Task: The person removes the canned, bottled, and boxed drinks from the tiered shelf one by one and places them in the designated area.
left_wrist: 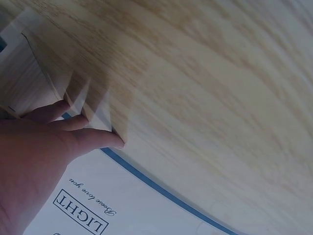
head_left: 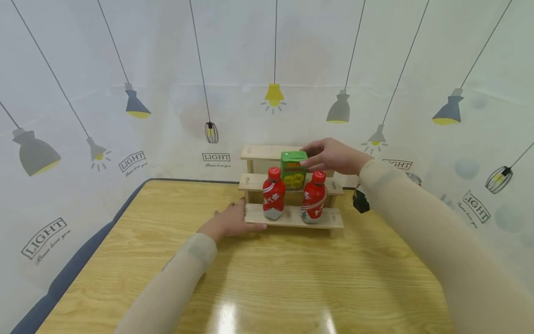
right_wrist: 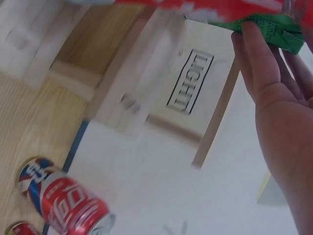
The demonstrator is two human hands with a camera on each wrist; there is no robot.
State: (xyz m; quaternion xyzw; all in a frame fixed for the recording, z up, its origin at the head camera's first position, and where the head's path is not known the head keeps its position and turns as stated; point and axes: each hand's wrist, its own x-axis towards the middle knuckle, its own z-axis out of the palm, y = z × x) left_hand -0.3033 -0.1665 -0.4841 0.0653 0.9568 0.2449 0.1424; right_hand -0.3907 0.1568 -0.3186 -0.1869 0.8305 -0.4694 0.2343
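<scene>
Wooden rack [head_left: 292, 218]: two red bottles [head_left: 273, 193], one carton [head_left: 293, 170]

The scene is bright and evenly lit from above, with two white patches of glare on the near edge of the desk [head_left: 267, 278] and only soft shadows under the wooden shelf [head_left: 292, 215]. The head view bends straight lines at its left and right edges. Both wrist views are blurred, and the red can [right_wrist: 63, 198] in the right wrist view is smeared.
</scene>
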